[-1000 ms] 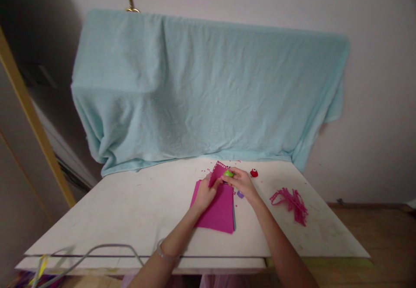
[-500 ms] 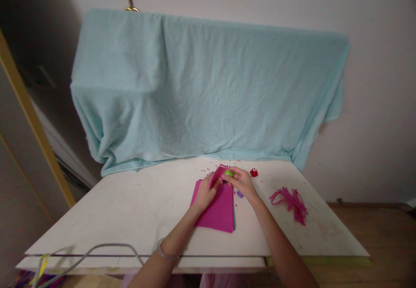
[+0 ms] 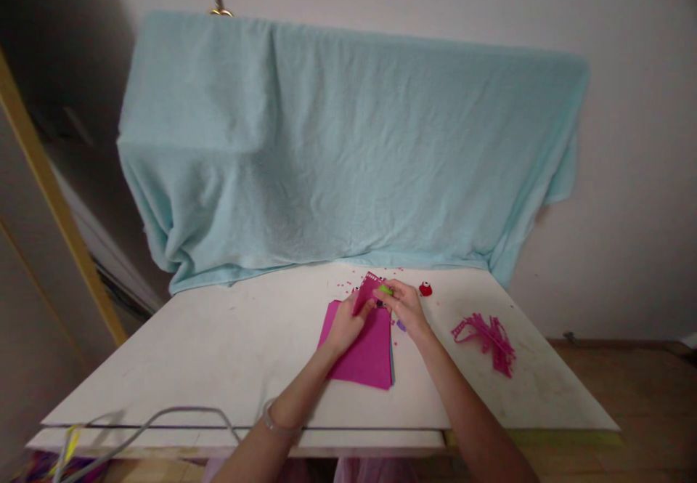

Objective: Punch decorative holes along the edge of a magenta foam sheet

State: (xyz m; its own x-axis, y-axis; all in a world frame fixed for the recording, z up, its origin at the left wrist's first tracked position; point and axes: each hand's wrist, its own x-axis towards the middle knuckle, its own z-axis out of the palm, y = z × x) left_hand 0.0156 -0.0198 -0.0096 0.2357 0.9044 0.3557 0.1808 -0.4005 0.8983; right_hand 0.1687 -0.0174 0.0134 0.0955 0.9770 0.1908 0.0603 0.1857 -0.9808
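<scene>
My left hand (image 3: 347,327) is closed on a magenta paper piece (image 3: 367,288), which has a row of small holes along its far edge. Around a small green craft punch (image 3: 386,290) at the paper's right side, the fingers of my right hand (image 3: 406,307) are closed. Below both hands lies a stack of magenta paper sheets (image 3: 364,356), with a bluish sheet showing at its right edge. A purple object (image 3: 401,325), partly hidden, rests beside my right wrist.
Small pink paper bits (image 3: 344,283) are scattered behind the hands. A red craft punch (image 3: 425,289) stands to the right, and punched magenta strips (image 3: 486,341) lie in a heap farther right. A grey cable (image 3: 185,410) crosses the front left edge. A light blue cloth (image 3: 348,149) hangs behind the table.
The held paper has turned slightly, its far edge shifting a little to the left. The green punch has tilted slightly in my right hand. The other things stay where they were.
</scene>
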